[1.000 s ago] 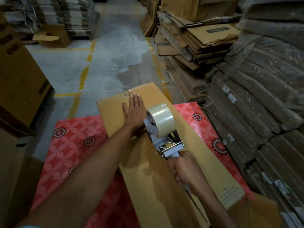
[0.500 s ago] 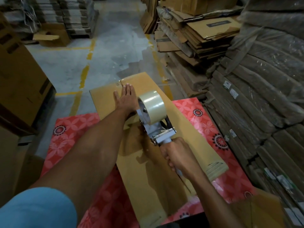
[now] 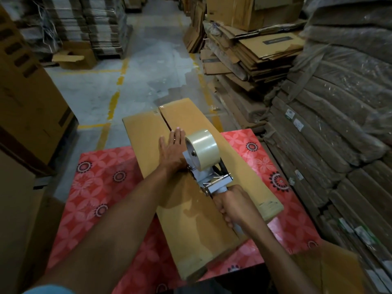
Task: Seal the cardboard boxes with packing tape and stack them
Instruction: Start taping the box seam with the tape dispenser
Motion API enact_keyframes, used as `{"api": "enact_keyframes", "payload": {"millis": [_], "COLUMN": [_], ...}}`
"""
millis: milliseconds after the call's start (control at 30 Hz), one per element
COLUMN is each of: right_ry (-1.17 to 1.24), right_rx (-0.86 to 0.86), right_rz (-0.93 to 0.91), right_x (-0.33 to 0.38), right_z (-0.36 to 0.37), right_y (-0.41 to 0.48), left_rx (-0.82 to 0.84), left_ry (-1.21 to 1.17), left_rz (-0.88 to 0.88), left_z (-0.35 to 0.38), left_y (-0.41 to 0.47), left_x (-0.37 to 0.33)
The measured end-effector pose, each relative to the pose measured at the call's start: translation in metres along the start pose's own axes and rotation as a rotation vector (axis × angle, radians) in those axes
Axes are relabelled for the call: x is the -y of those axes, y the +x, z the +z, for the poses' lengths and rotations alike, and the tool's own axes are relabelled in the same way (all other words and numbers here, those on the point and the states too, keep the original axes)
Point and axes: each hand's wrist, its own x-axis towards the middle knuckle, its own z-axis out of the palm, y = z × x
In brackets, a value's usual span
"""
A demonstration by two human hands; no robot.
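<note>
Cardboard box (image 3: 191, 187) lies long and flat on red floral table cover (image 3: 101, 187) | left hand (image 3: 172, 148) palm down, fingers spread flat on box top beside centre seam | right hand (image 3: 234, 205) fist closed round handle of tape dispenser (image 3: 204, 164), which touches the seam | flattened cartons (image 3: 254, 54) stacked right.

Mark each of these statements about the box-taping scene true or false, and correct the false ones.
1. The left hand lies flat on the cardboard box. True.
2. The right hand holds scissors. False: it grips the tape dispenser by its handle.
3. The box rests on a red floral cloth. True.
4. The tape roll is black. False: it is pale and translucent.
5. Flattened cartons are piled to the right of the aisle. True.
</note>
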Motion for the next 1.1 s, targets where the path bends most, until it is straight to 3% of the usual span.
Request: {"api": "enact_keyframes", "payload": {"millis": [133, 233, 367, 567, 800, 1100], "right_ry": [0.067, 0.063, -0.139, 0.115, 0.090, 0.043], "right_rx": [-0.034, -0.001, 0.032, -0.052, 0.032, 0.021], "right_rz": [0.003, 0.004, -0.057, 0.033, 0.037, -0.043], "right_x": [0.019, 0.025, -0.005, -0.048, -0.038, -0.002], "right_z": [0.011, 0.013, -0.002, -0.014, -0.021, -0.006], "right_y": [0.021, 0.025, -0.007, -0.046, -0.044, -0.007], "left_rx": [0.052, 0.070, -0.013, -0.036, -0.053, 0.036], "left_ry": [0.131, 0.082, 0.026, -0.112, -0.066, 0.047], "left_rz": [-0.043, -0.063, -0.066, -0.155, -0.021, -0.028], "left_z": [-0.002, -0.004, 0.002, -0.004, 0.026, 0.005], "left_y": [0.029, 0.039, 0.035, 0.028, -0.025, 0.010], "left_x": [0.020, 0.029, 0.025, 0.003, -0.015, 0.013]}}
